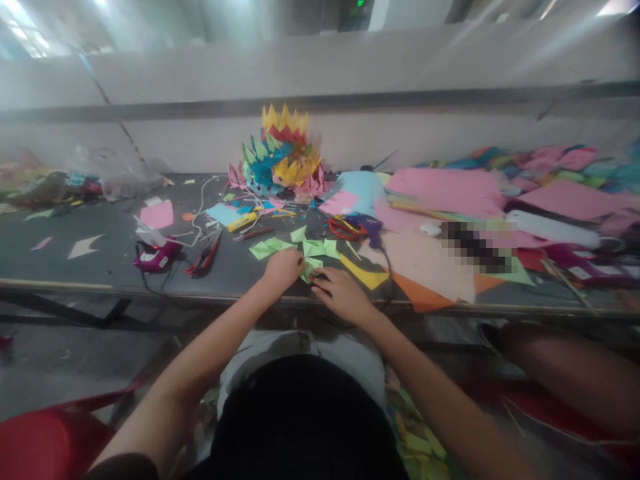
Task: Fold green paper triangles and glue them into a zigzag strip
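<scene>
Paper piece (pixel 311 265), folded, green, looks light and crushable; our left hand (pixel 284 269) and right hand (pixel 344 293) pinch it, grip narrow; edges seem safest to hold.

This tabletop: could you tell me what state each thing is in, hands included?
Green paper between the hands: folded, partly hidden
Left hand: pinching that paper
Right hand: fingertips at that paper, grip unclear
Other green pieces: folded, lying loose
Colourful paper model: standing
Purple device: red light on
Plastic bag: crumpled
Yellow tool: lying flat
</scene>
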`<state>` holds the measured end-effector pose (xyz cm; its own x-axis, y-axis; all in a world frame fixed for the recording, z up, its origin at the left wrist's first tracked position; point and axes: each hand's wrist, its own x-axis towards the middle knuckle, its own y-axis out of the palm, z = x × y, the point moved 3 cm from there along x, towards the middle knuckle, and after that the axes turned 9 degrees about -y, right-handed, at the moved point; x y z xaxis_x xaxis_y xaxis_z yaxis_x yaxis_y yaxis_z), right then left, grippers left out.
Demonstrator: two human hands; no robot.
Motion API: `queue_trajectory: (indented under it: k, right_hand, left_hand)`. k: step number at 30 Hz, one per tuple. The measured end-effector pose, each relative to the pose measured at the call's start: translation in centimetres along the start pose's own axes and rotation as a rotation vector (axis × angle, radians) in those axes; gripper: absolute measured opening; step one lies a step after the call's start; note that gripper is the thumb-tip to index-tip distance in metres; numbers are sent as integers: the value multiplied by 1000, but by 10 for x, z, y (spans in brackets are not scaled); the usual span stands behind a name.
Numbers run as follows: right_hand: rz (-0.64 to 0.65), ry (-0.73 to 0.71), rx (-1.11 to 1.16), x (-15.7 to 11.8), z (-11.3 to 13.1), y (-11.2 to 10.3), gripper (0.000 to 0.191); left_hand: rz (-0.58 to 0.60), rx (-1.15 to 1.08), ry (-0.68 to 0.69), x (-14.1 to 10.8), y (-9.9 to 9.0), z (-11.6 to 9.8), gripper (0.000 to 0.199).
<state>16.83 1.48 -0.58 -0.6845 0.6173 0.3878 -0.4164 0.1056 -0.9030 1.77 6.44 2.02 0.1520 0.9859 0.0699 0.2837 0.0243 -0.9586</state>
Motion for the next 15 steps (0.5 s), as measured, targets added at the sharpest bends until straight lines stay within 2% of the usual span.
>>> queue_trajectory:
  k: [4,8,11,15]
  right_hand:
    - [8,1,3,0,0,-1,30]
    - [13,10,-18,0,0,0,32]
    - [7,11,-10,-1,0,0,32]
    - [9,14,8,0,0,1,31]
  left_hand:
    - [9,18,135,-2,0,-2,30]
    - [21,-55,186,2,3,2,26]
    - [46,-84,115,9,4,2,24]
    - [87,-17,-86,20,4,-3,21]
